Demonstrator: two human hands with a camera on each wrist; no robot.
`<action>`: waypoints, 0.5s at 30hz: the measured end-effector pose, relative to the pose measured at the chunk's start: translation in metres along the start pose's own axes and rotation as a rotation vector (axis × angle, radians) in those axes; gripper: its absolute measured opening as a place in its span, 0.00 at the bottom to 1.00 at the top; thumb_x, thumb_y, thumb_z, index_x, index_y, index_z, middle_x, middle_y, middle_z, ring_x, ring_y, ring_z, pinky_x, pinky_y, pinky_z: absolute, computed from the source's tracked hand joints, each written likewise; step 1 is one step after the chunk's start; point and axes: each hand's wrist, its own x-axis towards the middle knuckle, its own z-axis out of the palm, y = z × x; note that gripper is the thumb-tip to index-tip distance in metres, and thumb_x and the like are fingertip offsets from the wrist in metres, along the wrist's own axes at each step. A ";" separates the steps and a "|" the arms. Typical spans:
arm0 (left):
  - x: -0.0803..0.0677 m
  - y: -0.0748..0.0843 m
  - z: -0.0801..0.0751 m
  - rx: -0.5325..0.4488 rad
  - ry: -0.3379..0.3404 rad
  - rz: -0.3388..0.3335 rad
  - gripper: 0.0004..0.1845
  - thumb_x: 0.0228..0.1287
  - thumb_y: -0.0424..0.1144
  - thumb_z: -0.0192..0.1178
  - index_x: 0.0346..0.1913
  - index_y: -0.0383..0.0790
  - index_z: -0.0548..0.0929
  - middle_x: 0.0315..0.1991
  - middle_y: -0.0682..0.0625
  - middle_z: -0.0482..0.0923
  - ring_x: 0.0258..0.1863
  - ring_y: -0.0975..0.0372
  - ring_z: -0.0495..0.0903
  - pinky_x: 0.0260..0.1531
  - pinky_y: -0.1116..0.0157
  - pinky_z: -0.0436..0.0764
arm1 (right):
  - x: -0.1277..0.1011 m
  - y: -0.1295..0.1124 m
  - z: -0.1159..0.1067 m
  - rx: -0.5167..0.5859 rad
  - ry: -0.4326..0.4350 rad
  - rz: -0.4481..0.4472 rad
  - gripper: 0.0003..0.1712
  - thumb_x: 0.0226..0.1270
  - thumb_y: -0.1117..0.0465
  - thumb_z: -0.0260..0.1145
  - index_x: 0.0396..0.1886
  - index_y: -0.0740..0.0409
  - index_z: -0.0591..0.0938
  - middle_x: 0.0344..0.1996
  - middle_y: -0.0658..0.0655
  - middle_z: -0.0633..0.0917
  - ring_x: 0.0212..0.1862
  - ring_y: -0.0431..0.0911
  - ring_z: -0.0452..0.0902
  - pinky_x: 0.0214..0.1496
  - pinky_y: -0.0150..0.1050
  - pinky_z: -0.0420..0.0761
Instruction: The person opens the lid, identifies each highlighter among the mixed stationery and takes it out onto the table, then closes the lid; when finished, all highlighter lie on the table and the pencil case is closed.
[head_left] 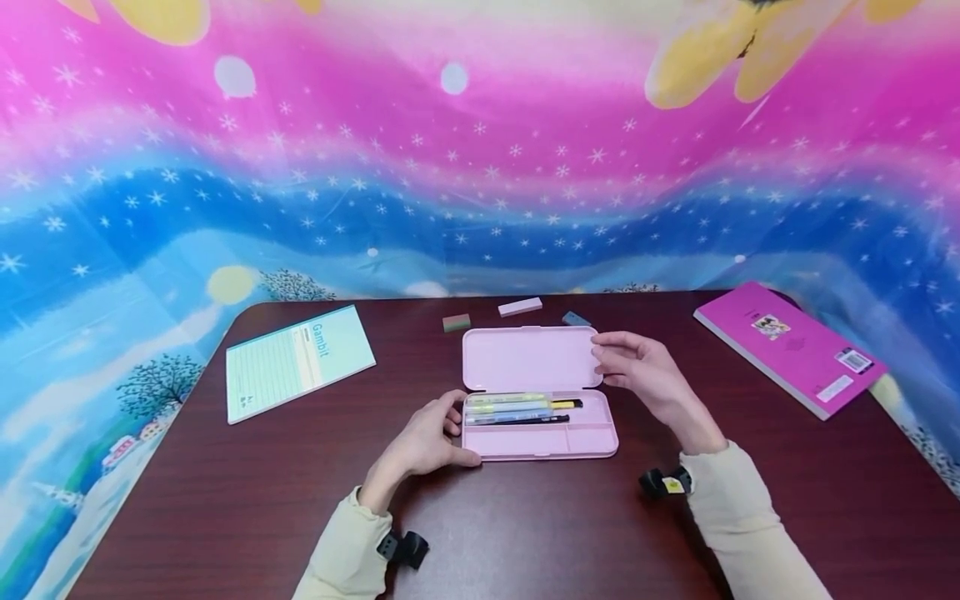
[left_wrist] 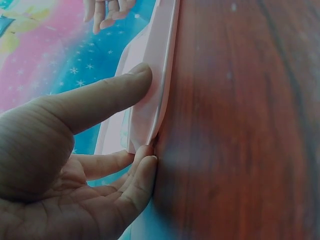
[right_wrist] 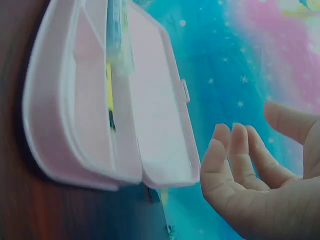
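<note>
Head view placed the shallow, pale-pink plastic pencil case [head_left: 517,443] mid-table, its rectangular lid [head_left: 531,358] swung back toward 12 o'clock. Several slim pens [head_left: 510,408], partly clear, yellow and black, lay in the rear compartment.

Your left hand [head_left: 429,437] grasped the case's corner at 8 o'clock, thumb against the front wall and fingers bent about the left end. Your right hand [head_left: 645,367] was at the lid's edge at 2 o'clock, fingers loosely bent, clasping nothing; whether a fingertip touched, I could not tell.

You seemed to be at the step of steadying the case while tending the lid. Moving the lid next would have called for a firm left hold, an even sweep about the hinge and your thumb kept off the front rim.

Behind the lid, room looked tight: a red-and-green block [head_left: 456,323] at 10, a whitish bar [head_left: 520,307] at 12 and a small blue block [head_left: 576,319] at 1, near the far edge. Dark reddish-brown wooden tabletop [head_left: 525,533] gave more room at 6. A pale-green paper notebook [head_left: 266,383] at 9 and a magenta paperback book [head_left: 795,350] at 3 lay well apart from the case.
</note>
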 end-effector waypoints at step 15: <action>0.000 0.000 -0.001 0.009 -0.004 -0.005 0.44 0.37 0.38 0.80 0.62 0.40 0.70 0.40 0.50 0.72 0.37 0.61 0.72 0.37 0.64 0.74 | -0.002 0.024 0.036 -0.248 -0.167 0.040 0.20 0.64 0.64 0.66 0.53 0.71 0.77 0.40 0.65 0.82 0.34 0.51 0.81 0.34 0.43 0.82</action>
